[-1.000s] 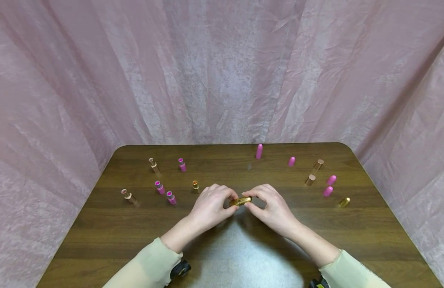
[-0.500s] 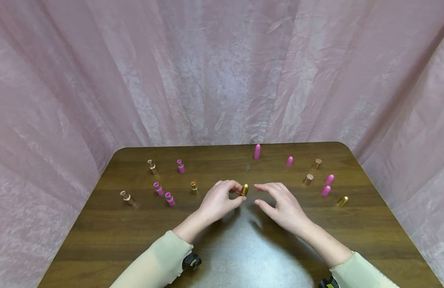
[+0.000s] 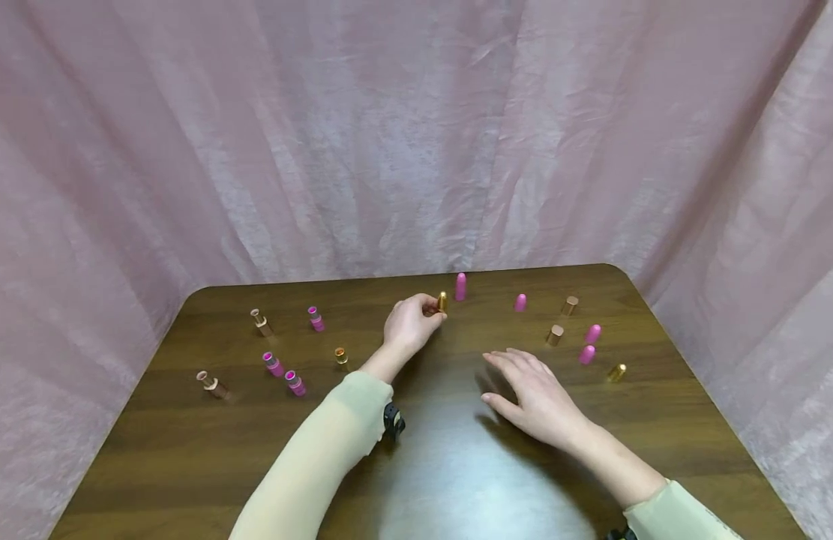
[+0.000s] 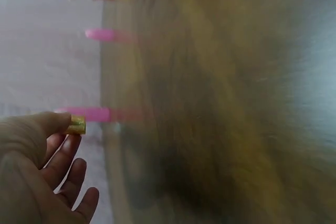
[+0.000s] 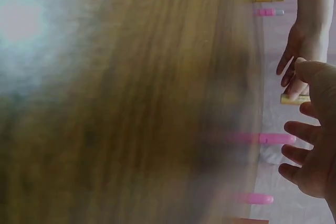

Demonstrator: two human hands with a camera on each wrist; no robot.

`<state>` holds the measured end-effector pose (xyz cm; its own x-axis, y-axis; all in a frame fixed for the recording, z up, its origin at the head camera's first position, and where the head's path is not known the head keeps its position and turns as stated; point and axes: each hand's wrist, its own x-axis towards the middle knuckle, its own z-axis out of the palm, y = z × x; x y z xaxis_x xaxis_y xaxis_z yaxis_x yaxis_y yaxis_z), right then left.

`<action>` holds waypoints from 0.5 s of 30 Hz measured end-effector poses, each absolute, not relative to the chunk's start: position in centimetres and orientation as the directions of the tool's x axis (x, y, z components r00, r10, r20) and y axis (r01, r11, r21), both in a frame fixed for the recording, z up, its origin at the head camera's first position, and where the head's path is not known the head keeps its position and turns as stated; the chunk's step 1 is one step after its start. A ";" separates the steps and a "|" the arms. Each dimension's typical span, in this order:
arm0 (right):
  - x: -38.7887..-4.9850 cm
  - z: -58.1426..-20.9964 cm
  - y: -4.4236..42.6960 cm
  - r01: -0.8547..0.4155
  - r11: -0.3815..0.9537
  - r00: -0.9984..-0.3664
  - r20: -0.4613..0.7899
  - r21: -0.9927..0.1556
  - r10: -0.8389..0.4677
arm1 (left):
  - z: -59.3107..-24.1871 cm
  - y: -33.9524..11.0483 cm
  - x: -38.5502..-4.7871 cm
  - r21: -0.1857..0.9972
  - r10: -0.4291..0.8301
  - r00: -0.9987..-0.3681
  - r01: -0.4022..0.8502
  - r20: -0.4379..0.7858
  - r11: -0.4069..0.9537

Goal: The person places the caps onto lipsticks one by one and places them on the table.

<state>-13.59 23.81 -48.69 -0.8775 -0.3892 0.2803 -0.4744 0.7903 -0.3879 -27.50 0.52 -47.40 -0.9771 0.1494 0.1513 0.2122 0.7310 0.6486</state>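
Observation:
Toward the back of the table my left hand pinches an upright gold lipstick tube between thumb and fingertips. The left wrist view shows the tube's gold end sticking out below the fingers. Just right of it stands a tall pink lipstick tube, apart from the hand. My right hand hovers over the middle right of the table, fingers spread and relaxed, holding nothing. Nearest to it are a rose-gold cap and a pink cap.
Uncapped lipstick bases stand on the left: rose-gold ones, pink ones and a gold one. A gold cap and several other caps stand on the right. A pink curtain hangs behind the wooden table.
Both hands were on the gold lipstick tube; the right hand let go and drew away to the right. My left hand turned the tube upright and carried it toward the back edge.

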 end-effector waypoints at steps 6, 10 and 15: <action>-12.9 -49.2 24.0 -0.479 0.782 -0.877 0.257 -0.399 -0.406 | -48.7 1.1 -30.4 0.618 0.027 -0.996 0.073 0.083 0.783; -12.8 -49.2 24.4 -0.473 0.784 -0.881 0.243 -0.401 -0.407 | -49.0 1.7 -31.7 0.605 0.025 -0.997 0.061 0.067 0.794; -12.8 -49.0 24.8 -0.480 0.779 -0.877 0.236 -0.404 -0.418 | -49.3 2.8 -32.8 0.624 0.030 -0.998 0.053 0.048 0.780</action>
